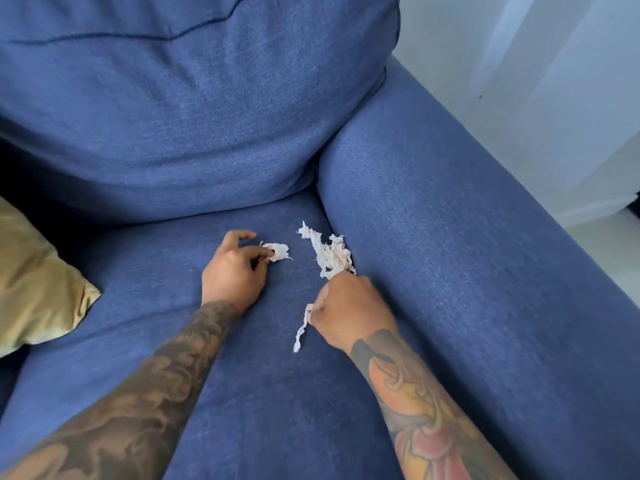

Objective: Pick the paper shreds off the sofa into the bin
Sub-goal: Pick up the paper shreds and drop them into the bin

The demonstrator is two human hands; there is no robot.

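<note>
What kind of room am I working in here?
Likely a home living room: a blue fabric sofa with a back cushion, a tan throw pillow, and a plain white wall behind.

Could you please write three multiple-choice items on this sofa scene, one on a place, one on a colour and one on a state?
1. Where does the loose pile of paper shreds lie?
A. On the seat, against the armrest
B. On the tan cushion
C. On the floor

2. What colour is the sofa?
A. Grey
B. Blue
C. Green

3. What is the left hand doing?
A. Lying flat and empty
B. Pinching a small shred
C. Gripping the tan cushion

Answers:
1. A: the pile sits on the seat where it meets the armrest.
2. B: the seat, back and armrest are all blue fabric.
3. B: its fingertips close on a small shred; the right hand holds a long strip.
</note>
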